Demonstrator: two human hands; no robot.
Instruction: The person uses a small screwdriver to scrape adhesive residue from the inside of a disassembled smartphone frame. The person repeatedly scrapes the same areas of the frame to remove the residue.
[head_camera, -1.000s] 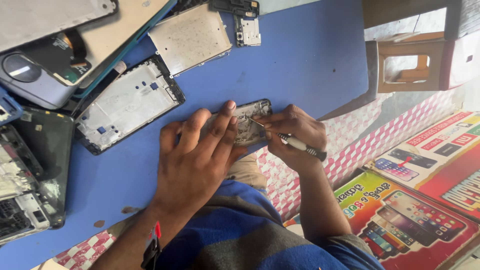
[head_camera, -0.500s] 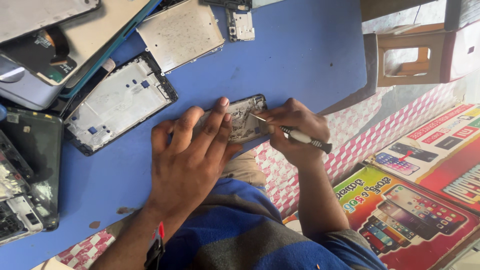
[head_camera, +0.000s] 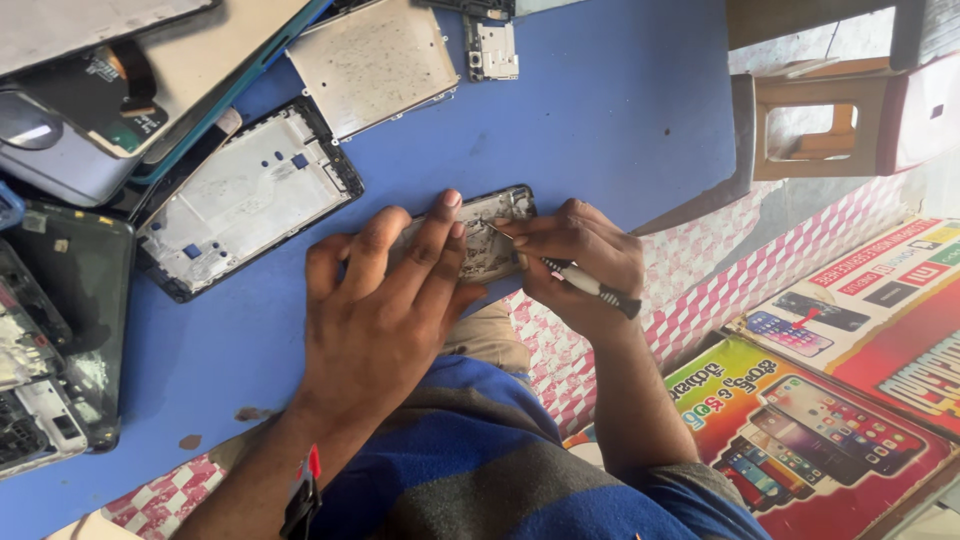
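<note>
Head view. The opened phone (head_camera: 490, 235) lies on the blue table (head_camera: 600, 120) just above the frame's centre, near the table's lower edge, its internals facing up.

The left hand (head_camera: 385, 310) lies flat over the phone's left portion with fingers spread, pressing it against the table; it grips nothing. The fingertips (head_camera: 450, 200) reach the phone's upper edge.

The right hand (head_camera: 580, 265) sits just right of the phone, fingers pressed together in a pinch around a small screwdriver (head_camera: 585, 285). The metal tip points up-left and meets the exposed board; the black handle end sticks out toward the lower right.

Left of the phone, a white phone frame (head_camera: 245, 195) lies on the table, apart from the hand. A metal back plate (head_camera: 375, 60) lies at upper centre. More disassembled handsets (head_camera: 60, 330) fill the left edge. A printed poster showing phones (head_camera: 800, 430) occupies the lower right, off the table.
</note>
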